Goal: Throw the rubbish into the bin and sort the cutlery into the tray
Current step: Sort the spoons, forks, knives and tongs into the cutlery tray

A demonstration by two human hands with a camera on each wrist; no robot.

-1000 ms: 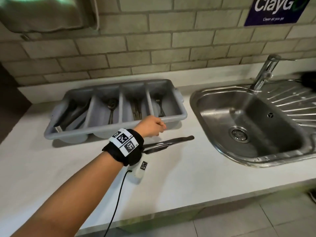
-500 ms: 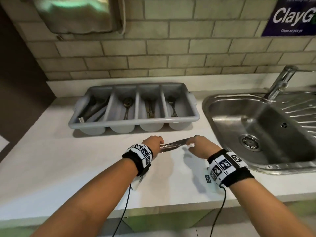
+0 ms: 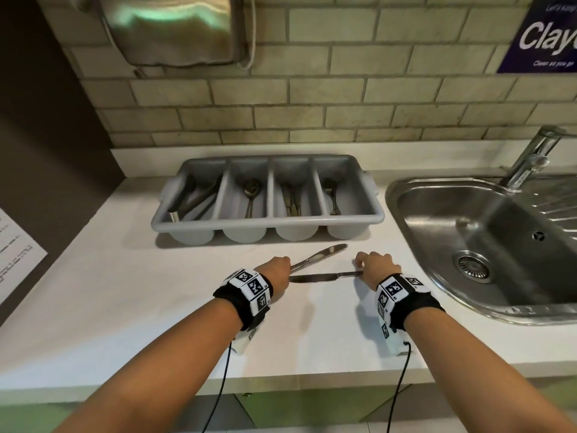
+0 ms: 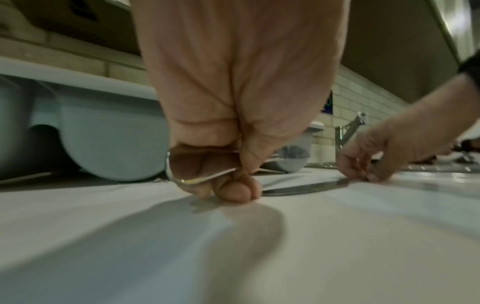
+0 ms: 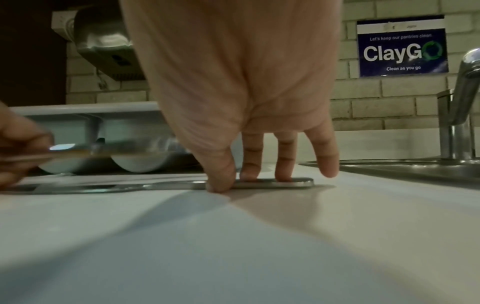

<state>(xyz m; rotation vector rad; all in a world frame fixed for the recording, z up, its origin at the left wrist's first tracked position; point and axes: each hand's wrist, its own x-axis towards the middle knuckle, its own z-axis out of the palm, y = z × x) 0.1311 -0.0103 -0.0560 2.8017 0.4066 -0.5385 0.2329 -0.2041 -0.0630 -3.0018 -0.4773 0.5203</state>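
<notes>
Change: half a second ago your two hands were meeting over a pair of knives lying together; now you are parting them, one knife to each hand.
Left grip: your left hand (image 3: 278,271) is pinching the handle of the upper knife (image 3: 321,257), which is tilting with its blade toward the tray and, in the left wrist view, its handle end raised off the surface.
Right grip: your right hand (image 3: 374,266) is closing thumb and two fingers on the handle of the lower knife (image 3: 321,277), which is lying flat; the little finger is hanging free.
Meaning: both knives are still outside the tray, so sorting is under way, not finished; the lower one likely needs its handle tipped up before lifting.
Tray: the grey cutlery tray (image 3: 268,220) is standing just behind the knives, four compartments, each already holding cutlery; the third from the left seems to be holding knives, though that is hard to tell.
Rubbish: no bin or rubbish is showing in any view.
Surface: you are working on a pale white surface (image 3: 131,307) with a steel sink (image 3: 487,232) and tap (image 3: 530,157) at your right.
Room: brick-tiled wall behind, a metal dispenser (image 3: 175,29) above the tray, a blue sign (image 5: 402,46) reading "Clean as you go".
</notes>
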